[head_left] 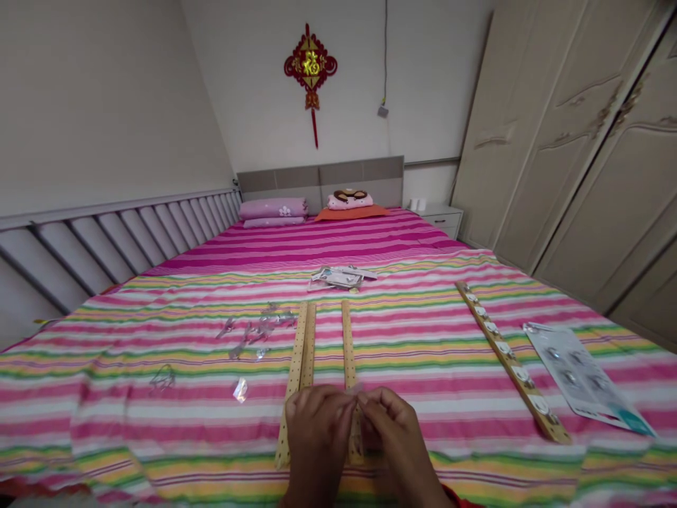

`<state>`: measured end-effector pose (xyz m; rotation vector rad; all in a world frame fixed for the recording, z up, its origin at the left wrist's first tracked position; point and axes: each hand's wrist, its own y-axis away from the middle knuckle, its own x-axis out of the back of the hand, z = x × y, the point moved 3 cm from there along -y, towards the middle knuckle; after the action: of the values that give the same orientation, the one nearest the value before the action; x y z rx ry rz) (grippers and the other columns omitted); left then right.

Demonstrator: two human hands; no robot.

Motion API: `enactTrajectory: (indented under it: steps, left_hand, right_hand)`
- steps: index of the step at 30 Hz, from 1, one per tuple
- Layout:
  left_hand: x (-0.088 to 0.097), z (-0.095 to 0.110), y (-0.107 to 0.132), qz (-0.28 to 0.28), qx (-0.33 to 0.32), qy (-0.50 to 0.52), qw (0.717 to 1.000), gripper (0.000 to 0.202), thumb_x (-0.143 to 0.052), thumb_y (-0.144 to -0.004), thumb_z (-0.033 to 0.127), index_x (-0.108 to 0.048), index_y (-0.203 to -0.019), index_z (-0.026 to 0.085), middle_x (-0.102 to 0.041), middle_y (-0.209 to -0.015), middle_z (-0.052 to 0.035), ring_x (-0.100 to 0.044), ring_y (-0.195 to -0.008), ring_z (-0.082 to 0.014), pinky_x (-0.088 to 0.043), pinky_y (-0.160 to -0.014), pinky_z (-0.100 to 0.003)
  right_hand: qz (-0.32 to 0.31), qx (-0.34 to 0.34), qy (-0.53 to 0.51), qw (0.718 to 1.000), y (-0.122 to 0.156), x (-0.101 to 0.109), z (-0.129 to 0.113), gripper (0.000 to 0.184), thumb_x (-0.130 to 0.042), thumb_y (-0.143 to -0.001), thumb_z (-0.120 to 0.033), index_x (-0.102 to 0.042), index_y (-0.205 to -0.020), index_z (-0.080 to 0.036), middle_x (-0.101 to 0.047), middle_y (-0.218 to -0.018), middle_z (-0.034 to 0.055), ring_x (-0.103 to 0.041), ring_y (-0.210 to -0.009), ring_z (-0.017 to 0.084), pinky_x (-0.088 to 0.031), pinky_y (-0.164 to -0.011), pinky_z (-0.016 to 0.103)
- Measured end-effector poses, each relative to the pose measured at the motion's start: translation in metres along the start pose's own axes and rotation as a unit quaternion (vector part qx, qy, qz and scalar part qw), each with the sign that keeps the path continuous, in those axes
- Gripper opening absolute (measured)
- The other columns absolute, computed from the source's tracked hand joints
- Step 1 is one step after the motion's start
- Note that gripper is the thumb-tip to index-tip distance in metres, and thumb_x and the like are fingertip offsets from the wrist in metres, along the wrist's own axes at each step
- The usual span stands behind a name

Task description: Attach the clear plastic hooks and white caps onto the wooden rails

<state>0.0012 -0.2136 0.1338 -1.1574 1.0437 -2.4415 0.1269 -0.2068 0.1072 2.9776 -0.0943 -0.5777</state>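
Note:
My left hand (320, 423) and my right hand (388, 420) meet fingertip to fingertip, both closed in a pinch. Between them shows a bit of a small clear plastic piece (357, 388); the fingers hide most of it. Below the hands lies a wooden strip with holes (348, 339), partly covered by them. Two more wooden strips (301, 346) lie side by side just left of it, near my left hand. Farther right, a wooden strip with white-and-metal fittings (505, 349) in a row rests at a slant.
A blister card (579, 374) with round metal parts lies at the far right. Clear plastic scraps (264, 324) and a foil-like piece (240, 389) are scattered on the left. Stacked packs (338, 277) sit beyond the strips. Everything lies on a striped bedsheet (211, 437); a rail (132, 233) runs along the left.

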Motion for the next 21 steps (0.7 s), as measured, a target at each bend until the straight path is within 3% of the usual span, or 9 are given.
enactTrajectory:
  steps: [2, 3, 6, 8, 10, 12, 16, 21]
  left_hand:
    - [0.0, -0.01, -0.005, -0.032, 0.118, 0.095, 0.988, 0.01, -0.063, -0.077, 0.029, -0.068, -0.071, 0.025, -0.067, -0.075, -0.0025, -0.059, -0.077, -0.0191, -0.041, -0.073, -0.033]
    - [-0.001, -0.015, -0.008, -0.052, 0.183, 0.155, 0.969, 0.013, -0.064, -0.075, 0.034, -0.068, -0.068, 0.023, -0.066, -0.074, -0.0031, -0.059, -0.076, -0.0192, -0.043, -0.072, -0.032]
    - [-0.005, -0.029, -0.012, -0.109, 0.36, 0.329, 0.866, 0.021, -0.07, -0.066, 0.04, -0.067, -0.065, 0.018, -0.066, -0.068, -0.0029, -0.059, -0.069, -0.0173, -0.046, -0.066, -0.029]
    - [-0.005, -0.032, -0.014, -0.138, 0.425, 0.393, 0.803, 0.024, -0.074, -0.059, 0.038, -0.067, -0.065, 0.016, -0.066, -0.064, -0.002, -0.059, -0.064, -0.0153, -0.045, -0.064, -0.026]
    - [-0.004, -0.032, -0.016, -0.171, 0.443, 0.419, 0.774, 0.024, -0.076, -0.055, 0.037, -0.066, -0.062, 0.015, -0.064, -0.06, -0.001, -0.057, -0.059, -0.0134, -0.044, -0.061, -0.025]
    - [-0.003, -0.029, -0.018, -0.212, 0.434, 0.414, 0.771, 0.024, -0.076, -0.054, 0.036, -0.066, -0.059, 0.015, -0.062, -0.055, 0.0, -0.055, -0.054, -0.0121, -0.042, -0.057, -0.024]
    - [-0.005, -0.025, -0.019, -0.276, 0.402, 0.356, 0.797, 0.018, -0.072, -0.053, 0.03, -0.063, -0.056, 0.015, -0.059, -0.049, 0.0013, -0.052, -0.048, -0.0114, -0.039, -0.051, -0.024]
    - [-0.011, -0.027, -0.016, -0.328, 0.378, 0.295, 0.814, 0.009, -0.062, -0.055, 0.021, -0.066, -0.06, 0.014, -0.057, -0.047, 0.0028, -0.05, -0.045, -0.0111, -0.034, -0.044, -0.022]
  right_hand:
    - [-0.03, 0.008, 0.023, 0.999, 0.001, 0.001, -0.003, 0.037, -0.067, -0.069, -0.053, -0.059, -0.065, -0.017, -0.044, -0.052, -0.0057, -0.038, -0.047, 0.009, -0.031, -0.045, 0.021]
    - [-0.038, 0.017, 0.035, 0.999, 0.001, 0.002, -0.006, 0.038, -0.064, -0.072, -0.054, -0.059, -0.066, -0.017, -0.044, -0.052, -0.0054, -0.039, -0.048, 0.009, -0.032, -0.046, 0.021]
    - [-0.022, 0.07, 0.081, 0.994, 0.001, 0.008, -0.02, 0.038, -0.063, -0.074, -0.054, -0.06, -0.064, -0.018, -0.044, -0.053, -0.0047, -0.041, -0.051, 0.011, -0.034, -0.048, 0.022]
    - [0.0, 0.117, 0.122, 0.986, 0.0, 0.013, -0.03, 0.034, -0.066, -0.072, -0.051, -0.063, -0.068, -0.018, -0.046, -0.055, -0.004, -0.041, -0.052, 0.011, -0.035, -0.049, 0.023]
    - [-0.004, 0.17, 0.175, 0.97, -0.002, 0.017, -0.038, 0.027, -0.066, -0.073, -0.046, -0.068, -0.075, -0.018, -0.05, -0.06, -0.0025, -0.041, -0.052, 0.011, -0.035, -0.048, 0.023]
    - [-0.036, 0.216, 0.234, 0.947, -0.004, 0.016, -0.044, 0.02, -0.065, -0.076, -0.038, -0.071, -0.078, -0.019, -0.052, -0.064, -0.0012, -0.041, -0.051, 0.011, -0.034, -0.048, 0.023]
    - [-0.121, 0.257, 0.324, 0.902, -0.006, 0.011, -0.049, 0.011, -0.063, -0.077, -0.025, -0.072, -0.082, -0.02, -0.058, -0.07, 0.0012, -0.049, -0.056, 0.012, -0.038, -0.052, 0.024]
    - [-0.18, 0.28, 0.44, 0.834, -0.003, 0.005, -0.048, 0.019, -0.054, -0.079, -0.01, -0.069, -0.08, -0.022, -0.062, -0.075, 0.0025, -0.058, -0.071, 0.016, -0.041, -0.061, 0.024]
